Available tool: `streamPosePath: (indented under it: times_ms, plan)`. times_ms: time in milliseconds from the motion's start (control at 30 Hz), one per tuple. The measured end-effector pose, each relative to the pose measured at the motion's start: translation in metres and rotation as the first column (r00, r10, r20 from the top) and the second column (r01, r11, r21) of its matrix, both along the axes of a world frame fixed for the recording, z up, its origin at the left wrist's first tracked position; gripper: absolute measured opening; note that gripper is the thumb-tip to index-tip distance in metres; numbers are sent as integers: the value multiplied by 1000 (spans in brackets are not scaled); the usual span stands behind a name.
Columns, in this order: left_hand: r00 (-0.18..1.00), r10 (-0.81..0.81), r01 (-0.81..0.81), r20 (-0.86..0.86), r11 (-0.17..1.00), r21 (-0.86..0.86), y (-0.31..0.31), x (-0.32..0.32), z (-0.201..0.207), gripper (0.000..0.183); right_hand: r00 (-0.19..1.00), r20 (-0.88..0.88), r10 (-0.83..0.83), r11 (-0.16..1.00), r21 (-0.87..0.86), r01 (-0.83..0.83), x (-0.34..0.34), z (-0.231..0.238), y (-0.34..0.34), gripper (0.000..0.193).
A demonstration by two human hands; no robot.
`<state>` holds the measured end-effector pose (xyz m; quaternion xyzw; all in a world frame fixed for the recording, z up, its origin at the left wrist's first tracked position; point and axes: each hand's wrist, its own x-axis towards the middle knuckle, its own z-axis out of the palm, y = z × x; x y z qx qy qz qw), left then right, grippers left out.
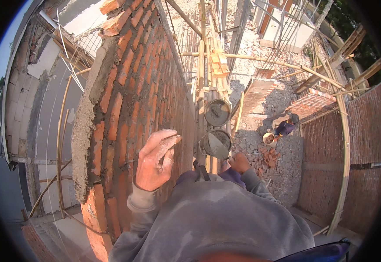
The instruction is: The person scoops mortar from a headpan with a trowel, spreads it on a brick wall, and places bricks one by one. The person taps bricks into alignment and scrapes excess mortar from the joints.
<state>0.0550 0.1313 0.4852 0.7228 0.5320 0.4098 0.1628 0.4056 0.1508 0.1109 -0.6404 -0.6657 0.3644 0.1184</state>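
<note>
My left hand (154, 160) is raised beside the brick wall, its fingers loosely curled and the thumb apart from them. Nothing shows between them, and grey mortar dust covers the fingers. Low at my right side, my right hand (239, 163) is closed around the handle of a trowel (218, 145), mostly hidden in the fist. The trowel's blade lies over the nearer black bucket (204, 144) of grey mortar. Just beyond it stands a second bucket of mortar (217, 112). The brick wall (125, 105) rises close on my left, with wet mortar along its end and joints.
Both buckets stand on a narrow bamboo scaffold (212, 89), where orange bricks (218, 63) are stacked farther along. Far below on the right, a person (287, 125) bends by a pale bucket (268, 138) near a brick pile (269, 158). Bamboo poles (343, 153) cross the right side.
</note>
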Motion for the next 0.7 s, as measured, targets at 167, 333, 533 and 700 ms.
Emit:
streamPosePath:
  times_ms: [167,333,533,700]
  plan:
    - [960,-243,277,-137,889,365,41,41,78,24,968,221,-122,988,-66,139,30,-51,-69,45]
    - [811,-496,583,-309,654,481,53,91,137,28,886,314,-340,930,-29,367,38,-59,-115,43]
    - [636,-632,769,-442,471,433,54,123,158,36,800,362,-480,832,-103,546,48,-30,-162,51]
    - [522,-717,845,-461,364,391,41,123,158,43,720,352,-598,723,-150,674,31,-17,-178,52]
